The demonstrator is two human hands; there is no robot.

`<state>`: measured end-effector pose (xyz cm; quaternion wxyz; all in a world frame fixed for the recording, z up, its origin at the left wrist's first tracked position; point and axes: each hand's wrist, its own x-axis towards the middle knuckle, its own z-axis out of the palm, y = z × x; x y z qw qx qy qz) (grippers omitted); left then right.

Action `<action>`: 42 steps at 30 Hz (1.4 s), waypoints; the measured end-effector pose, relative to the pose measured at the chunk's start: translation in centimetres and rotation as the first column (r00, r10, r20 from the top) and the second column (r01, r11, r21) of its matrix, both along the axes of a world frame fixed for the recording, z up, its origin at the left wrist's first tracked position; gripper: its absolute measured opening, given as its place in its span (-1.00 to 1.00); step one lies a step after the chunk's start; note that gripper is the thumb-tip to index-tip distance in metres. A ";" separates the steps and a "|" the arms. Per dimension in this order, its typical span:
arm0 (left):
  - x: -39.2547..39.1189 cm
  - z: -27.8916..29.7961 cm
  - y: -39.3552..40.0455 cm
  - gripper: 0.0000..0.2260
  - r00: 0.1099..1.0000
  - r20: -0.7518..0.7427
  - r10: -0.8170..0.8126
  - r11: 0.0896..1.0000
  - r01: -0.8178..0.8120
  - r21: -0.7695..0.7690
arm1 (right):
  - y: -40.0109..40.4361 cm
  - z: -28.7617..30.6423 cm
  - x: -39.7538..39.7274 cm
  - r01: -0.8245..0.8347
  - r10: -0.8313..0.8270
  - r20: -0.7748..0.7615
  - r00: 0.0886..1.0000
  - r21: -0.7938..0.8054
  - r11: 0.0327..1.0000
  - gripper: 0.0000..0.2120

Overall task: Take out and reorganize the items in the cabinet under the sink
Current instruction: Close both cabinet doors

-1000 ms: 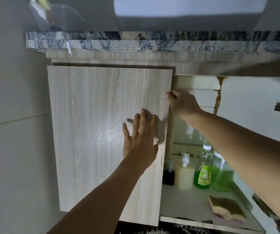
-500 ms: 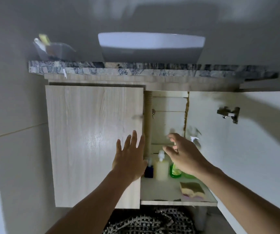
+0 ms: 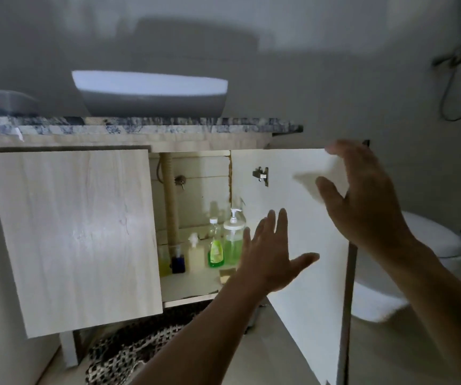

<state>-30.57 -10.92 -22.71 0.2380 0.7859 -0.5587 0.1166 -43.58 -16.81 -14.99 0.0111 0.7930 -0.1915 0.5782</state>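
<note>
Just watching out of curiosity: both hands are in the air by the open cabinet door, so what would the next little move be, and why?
Probably reach the left hand in for the green pump bottle: the right door is open, both hands hold nothing, and that bottle stands nearest.

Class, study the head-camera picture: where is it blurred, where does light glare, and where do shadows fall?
Head view: the right hand smears with motion blur; the left hand is slightly soft. A pale sheen glares on the closed left door. The basin throws a broad shadow on the wall; the room is dim overall. Straight edges bow from the wide lens.
</note>
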 end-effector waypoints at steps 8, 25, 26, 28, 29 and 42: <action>-6.8 1.4 -6.1 -0.10 0.998 -0.056 0.020 0.997 -0.024 -0.069 | -4.9 0.9 -2.1 -0.022 0.011 0.031 0.999 0.370 0.929 -0.58; 2.6 -0.2 -0.3 0.00 0.972 0.073 0.222 0.966 -0.209 -0.154 | -1.7 -1.3 5.0 -0.215 0.218 -0.017 0.976 0.104 0.971 -0.51; 3.4 -0.2 0.6 0.02 0.966 0.074 0.247 0.960 -0.233 -0.157 | -1.3 -1.2 5.8 -0.241 0.247 -0.042 0.968 0.109 0.964 -0.50; 5.1 -0.3 2.1 0.06 0.956 0.070 0.285 0.948 -0.270 -0.168 | -0.7 -1.2 7.6 -0.292 0.302 -0.086 0.949 0.114 0.950 -0.46; 5.9 -0.4 2.9 0.08 0.952 0.070 0.299 0.942 -0.282 -0.180 | -0.4 -1.2 8.5 -0.303 0.314 -0.106 0.944 0.108 0.947 -0.44; 22.1 -1.8 8.7 -0.06 0.804 0.114 0.583 0.805 -0.553 -0.215 | 2.8 -2.8 26.2 -0.285 0.261 -0.284 0.923 -0.049 0.957 -0.28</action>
